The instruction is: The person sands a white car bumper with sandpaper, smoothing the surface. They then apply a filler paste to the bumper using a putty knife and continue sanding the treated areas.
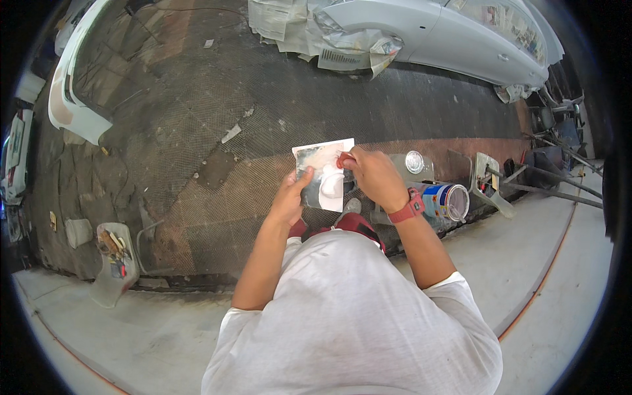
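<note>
My left hand [289,197] grips a flat white-edged sheet [309,189] by its left side, with the thumb lying on top. Pale pinkish-white paste [331,179] is spread over much of the sheet's face. Above the upper right part of the sheet, my right hand [376,174] pinches a small red piece [343,160]. Its kind is unclear, as the fingers cover most of it. A red watch [408,207] is on my right wrist.
A large tin [455,201] stands to my right, near a round clear-topped container [414,162]. Seats holding tools stand at right [486,172] and left [118,253]. A partly papered pale car [421,29] is ahead; a white bumper [62,105] is far left. Metal bars [553,191] jut in at right.
</note>
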A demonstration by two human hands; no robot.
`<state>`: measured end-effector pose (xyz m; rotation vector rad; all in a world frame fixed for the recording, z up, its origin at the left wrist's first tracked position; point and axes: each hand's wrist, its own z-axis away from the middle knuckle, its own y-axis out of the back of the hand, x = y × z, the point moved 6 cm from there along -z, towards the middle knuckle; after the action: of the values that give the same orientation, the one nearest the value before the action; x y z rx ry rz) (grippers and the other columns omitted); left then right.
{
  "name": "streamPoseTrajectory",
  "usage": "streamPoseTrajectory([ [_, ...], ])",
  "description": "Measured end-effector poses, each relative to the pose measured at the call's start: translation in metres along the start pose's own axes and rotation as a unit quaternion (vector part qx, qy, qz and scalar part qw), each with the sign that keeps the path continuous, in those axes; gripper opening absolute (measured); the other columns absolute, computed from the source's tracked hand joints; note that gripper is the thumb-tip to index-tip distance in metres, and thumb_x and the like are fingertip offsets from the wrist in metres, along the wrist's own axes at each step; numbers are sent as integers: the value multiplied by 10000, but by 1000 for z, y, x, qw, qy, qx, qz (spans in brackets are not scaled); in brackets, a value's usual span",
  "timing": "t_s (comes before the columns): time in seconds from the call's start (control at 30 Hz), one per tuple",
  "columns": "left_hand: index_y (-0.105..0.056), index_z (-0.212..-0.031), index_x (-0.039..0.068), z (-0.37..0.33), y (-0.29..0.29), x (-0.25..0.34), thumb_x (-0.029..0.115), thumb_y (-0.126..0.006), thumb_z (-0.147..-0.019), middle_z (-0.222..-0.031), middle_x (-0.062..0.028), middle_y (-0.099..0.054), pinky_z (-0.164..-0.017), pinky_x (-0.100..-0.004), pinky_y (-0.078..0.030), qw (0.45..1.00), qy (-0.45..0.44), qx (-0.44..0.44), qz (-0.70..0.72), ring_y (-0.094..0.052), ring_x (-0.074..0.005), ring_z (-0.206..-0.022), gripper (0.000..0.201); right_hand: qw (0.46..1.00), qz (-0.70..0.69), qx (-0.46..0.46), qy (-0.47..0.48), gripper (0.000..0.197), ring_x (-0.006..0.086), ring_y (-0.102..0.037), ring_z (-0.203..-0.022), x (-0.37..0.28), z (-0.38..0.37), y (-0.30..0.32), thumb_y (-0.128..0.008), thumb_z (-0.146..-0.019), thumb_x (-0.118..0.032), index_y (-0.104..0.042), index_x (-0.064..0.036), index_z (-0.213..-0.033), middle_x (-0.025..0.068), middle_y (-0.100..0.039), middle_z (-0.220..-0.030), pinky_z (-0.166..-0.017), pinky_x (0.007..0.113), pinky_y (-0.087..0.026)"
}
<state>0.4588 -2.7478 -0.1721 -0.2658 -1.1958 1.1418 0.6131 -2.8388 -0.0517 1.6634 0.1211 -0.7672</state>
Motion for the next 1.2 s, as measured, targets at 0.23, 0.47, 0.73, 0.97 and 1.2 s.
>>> streamPoseTrajectory([
  [0.23, -540, -1413, -7, -18, -26, -25, 299, -643, -1062, -1300, -120, -678, -1010, -396, -553, 999, 19, 45, 8, -678, -209, -1160, 477, 998, -4, 61, -20, 208, 420, -699, -771, 58, 21, 37, -631, -1023, -207, -678, -6, -995, 219, -700, -789, -678, 506, -520],
  [0.47, -570, -1405, 9, -47, -84, -84, 313, -664, -1048, -1323, -93, -683, -1046, -402, -533, 999, -6, 41, -6, -672, -212, -1207, 479, 852, -314, 362, -210, 256, 111, -660, -890, 286, 143, 207, -607, -1077, -220, -710, -30, -1214, 33, -731, -1005, -806, 283, -527],
  [0.73, -457, -1507, -13, -65, -116, -115, 288, -647, -1059, -1445, -128, -592, -1140, -459, -436, 985, 70, 140, -77, -578, -270, -1337, 573, 728, -186, 511, -417, 280, 157, -670, -978, 533, 380, 283, -610, -1065, -211, -702, -18, -1246, 68, -740, -1101, -887, 333, -523],
  [0.97, -476, -1504, -1, -90, -187, -149, 297, -647, -1059, -1469, -127, -584, -1152, -476, -415, 970, 92, 175, -138, -561, -274, -1355, 562, 756, -143, 333, -546, 235, 202, -700, -950, 722, 487, 100, -641, -1017, -174, -707, -21, -1182, 103, -759, -1055, -871, 370, -546],
  [1.2, -511, -1467, 4, -91, -221, -148, 301, -644, -1057, -1405, -113, -636, -1090, -457, -497, 956, 62, 207, -196, -626, -273, -1282, 524, 750, -219, 106, -616, 347, 398, -700, -1139, 732, 442, -1, -626, -973, -223, -667, 12, -1226, 269, -721, -1204, -979, 451, -529],
])
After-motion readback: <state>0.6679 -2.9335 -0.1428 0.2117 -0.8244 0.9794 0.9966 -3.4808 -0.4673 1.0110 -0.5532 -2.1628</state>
